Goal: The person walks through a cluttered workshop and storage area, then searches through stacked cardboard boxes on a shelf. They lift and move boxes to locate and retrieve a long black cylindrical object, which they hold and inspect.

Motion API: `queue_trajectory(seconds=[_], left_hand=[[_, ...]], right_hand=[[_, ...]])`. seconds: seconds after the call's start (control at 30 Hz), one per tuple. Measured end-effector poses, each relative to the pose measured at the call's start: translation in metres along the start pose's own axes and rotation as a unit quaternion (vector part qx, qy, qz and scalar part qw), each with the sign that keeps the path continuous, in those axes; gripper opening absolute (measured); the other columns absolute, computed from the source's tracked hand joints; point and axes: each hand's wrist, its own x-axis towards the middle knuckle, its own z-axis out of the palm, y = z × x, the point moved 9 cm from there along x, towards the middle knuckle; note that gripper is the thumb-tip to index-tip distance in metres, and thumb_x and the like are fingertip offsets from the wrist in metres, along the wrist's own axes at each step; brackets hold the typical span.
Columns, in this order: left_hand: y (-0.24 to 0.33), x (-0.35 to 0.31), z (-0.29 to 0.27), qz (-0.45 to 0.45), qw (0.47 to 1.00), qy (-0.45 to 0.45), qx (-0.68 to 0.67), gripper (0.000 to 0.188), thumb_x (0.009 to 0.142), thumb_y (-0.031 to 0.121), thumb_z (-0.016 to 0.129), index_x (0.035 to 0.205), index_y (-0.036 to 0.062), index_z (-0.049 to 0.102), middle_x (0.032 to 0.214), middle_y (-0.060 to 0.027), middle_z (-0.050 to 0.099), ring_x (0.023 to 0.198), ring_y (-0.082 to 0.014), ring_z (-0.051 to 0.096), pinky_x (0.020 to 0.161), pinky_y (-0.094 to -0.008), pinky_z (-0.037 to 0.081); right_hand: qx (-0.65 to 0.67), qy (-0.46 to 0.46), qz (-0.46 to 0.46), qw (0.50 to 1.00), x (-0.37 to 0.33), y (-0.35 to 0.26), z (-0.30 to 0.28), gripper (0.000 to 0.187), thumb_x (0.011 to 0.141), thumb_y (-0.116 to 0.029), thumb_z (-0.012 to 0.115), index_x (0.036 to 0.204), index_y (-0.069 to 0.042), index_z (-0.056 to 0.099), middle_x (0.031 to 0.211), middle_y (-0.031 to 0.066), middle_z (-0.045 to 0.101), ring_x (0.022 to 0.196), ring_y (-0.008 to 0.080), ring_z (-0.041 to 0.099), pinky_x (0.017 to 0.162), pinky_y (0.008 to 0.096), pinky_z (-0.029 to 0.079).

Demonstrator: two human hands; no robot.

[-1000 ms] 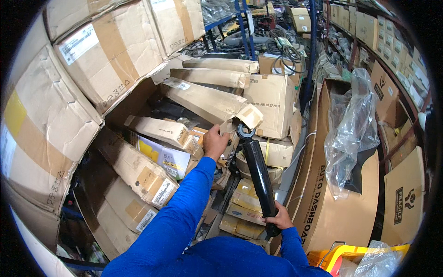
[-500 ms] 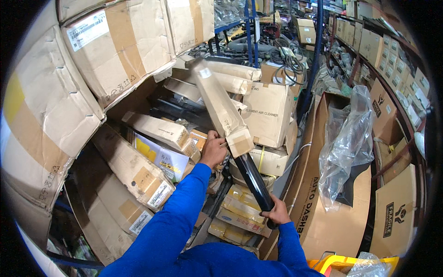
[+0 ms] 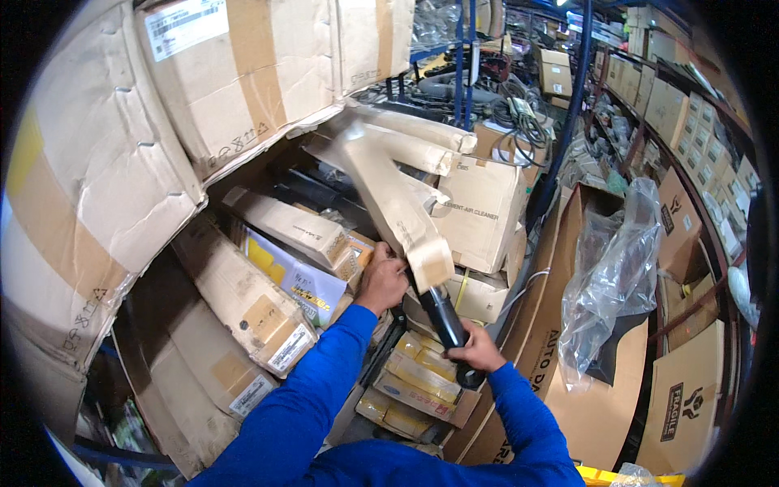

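Observation:
A long, narrow cardboard box (image 3: 398, 203) slants across the middle, its far end blurred. Out of its near mouth sticks a black cylindrical part (image 3: 442, 316) with a ring-shaped end, which looks like a shock absorber. My right hand (image 3: 477, 347) is wrapped round this part just above the ring end. My left hand (image 3: 383, 280) is closed at the left side of the box mouth, gripping the box edge; some of its fingertips are hidden. Just left of that hand lie a long carton (image 3: 288, 227) and a white and yellow printed sheet (image 3: 292, 276).
Large stacked cartons (image 3: 243, 73) rise at the left above a shelf of long boxes (image 3: 243, 296). An air-cleaner carton (image 3: 479, 207) stands beyond my hands. Taped yellowish packages (image 3: 418, 377) lie below. At right, clear plastic wrap (image 3: 617, 268) covers a black part on a large carton.
Less of the black shock absorber shows outside the box now, and my right hand is nearer the box mouth. The whole view has shifted slightly. Both hands keep their hold.

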Motion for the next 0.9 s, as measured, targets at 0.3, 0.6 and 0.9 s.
queue_trajectory(seconds=[0.3, 0.6, 0.9], left_hand=[[0.047, -0.072, 0.038, 0.024, 0.999, -0.030, -0.034, 0.023, 0.076, 0.004, 0.061, 0.096, 0.0025, 0.072, 0.123, -0.0270, 0.051, 0.114, -0.0458, 0.057, 0.099, -0.0495, 0.048], [0.005, -0.015, 0.006, -0.145, 0.984, 0.075, -0.067, 0.018, 0.087, 0.014, 0.068, 0.098, -0.0006, 0.068, 0.111, -0.0245, 0.063, 0.110, -0.0418, 0.059, 0.098, -0.0460, 0.047], [0.057, -0.055, 0.019, -0.029, 0.990, 0.044, -0.128, 0.023, 0.096, 0.016, 0.066, 0.083, -0.0026, 0.062, 0.119, -0.0217, 0.065, 0.101, -0.0327, 0.067, 0.085, -0.0384, 0.054]], right_hand=[[-0.167, 0.036, -0.038, 0.985, 0.057, -0.022, -0.026, 0.062, 0.065, -0.021, 0.087, 0.119, 0.000, 0.066, 0.110, 0.0136, 0.071, 0.103, 0.0252, 0.067, 0.094, 0.0366, 0.051], [-0.119, 0.007, -0.064, 0.991, 0.213, -0.122, -0.030, 0.038, 0.076, -0.014, 0.081, 0.110, 0.000, 0.072, 0.100, 0.0117, 0.075, 0.088, 0.0276, 0.070, 0.086, 0.0395, 0.057], [-0.049, 0.238, -0.238, 0.940, 0.131, -0.107, -0.088, 0.030, 0.090, -0.016, 0.073, 0.114, 0.001, 0.067, 0.109, 0.0118, 0.073, 0.102, 0.0169, 0.068, 0.092, 0.0327, 0.053]])
